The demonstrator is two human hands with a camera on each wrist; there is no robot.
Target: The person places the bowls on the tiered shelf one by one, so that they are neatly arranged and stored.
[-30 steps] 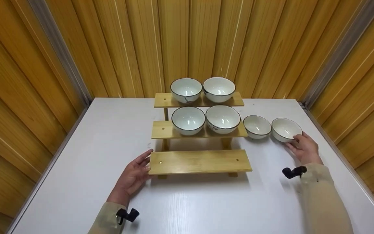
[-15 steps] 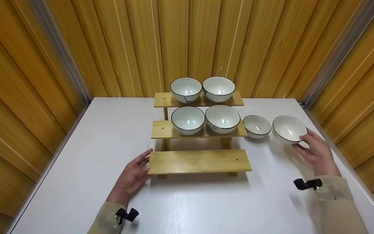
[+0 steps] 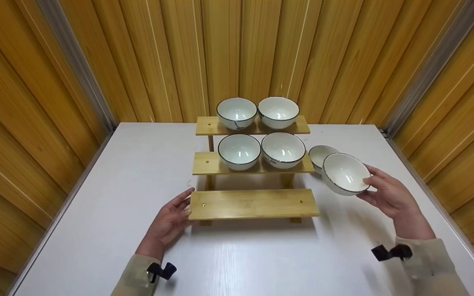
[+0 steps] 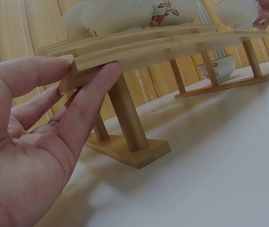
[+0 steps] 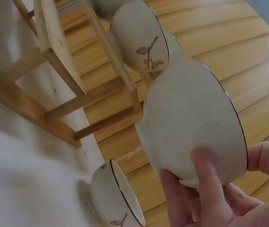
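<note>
My right hand (image 3: 395, 201) grips a white bowl (image 3: 346, 172) by its right side, thumb at the dark rim and fingers under the body. The bowl is tilted and raised off the table; the right wrist view shows its pale outside (image 5: 191, 118). Behind it, partly hidden, a smaller-looking bowl (image 3: 318, 154) stands on the table. My left hand (image 3: 169, 224) pinches the left end of the lowest board (image 3: 253, 204) of a three-step wooden stand. In the left wrist view the thumb lies at the board's end, with a finger (image 4: 94, 92) beneath it.
Two bowls stand on the stand's middle board (image 3: 204, 164), one of them a flower-marked bowl (image 3: 283, 152). Two more, including a left bowl (image 3: 237, 113), sit on the top board (image 3: 204, 126). Wood-panelled walls (image 3: 261, 49) enclose the white table (image 3: 146, 164).
My right hand has lifted its bowl from the table, first slightly right, then left and nearer, tilting it in front of the other bowl. The left hand has stayed at the stand.
</note>
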